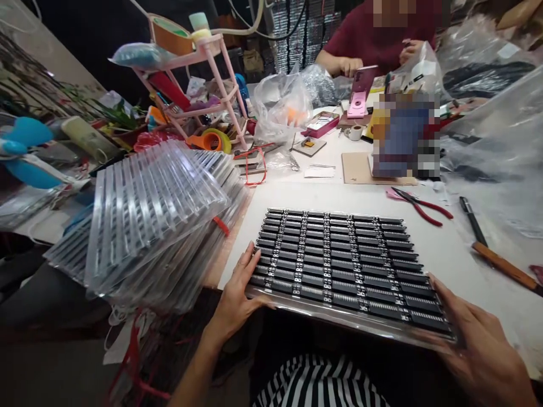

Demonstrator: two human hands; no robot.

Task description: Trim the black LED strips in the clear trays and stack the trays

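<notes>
A clear plastic tray (360, 319) filled with rows of small black electronic parts (314, 249) lies across the front edge of the white table, its near side jutting over my lap. My left hand (240, 285) is closed on the tray's left end, thumb along the near side and fingers on the rim. At the right end, my right hand (479, 330) grips the near corner, its fingertips partly hidden under the tray. To the left stands a tall, uneven stack of clear plastic trays (156, 198), the top one ribbed.
Red-handled pliers (424, 206), a black pen-like tool (472, 219) and a wooden handle (504, 265) lie to the right. A pink rack (216, 79) with tape rolls stands behind the stack. Across the table sits a person in a dark red shirt (369, 34), near plastic bags (284, 99).
</notes>
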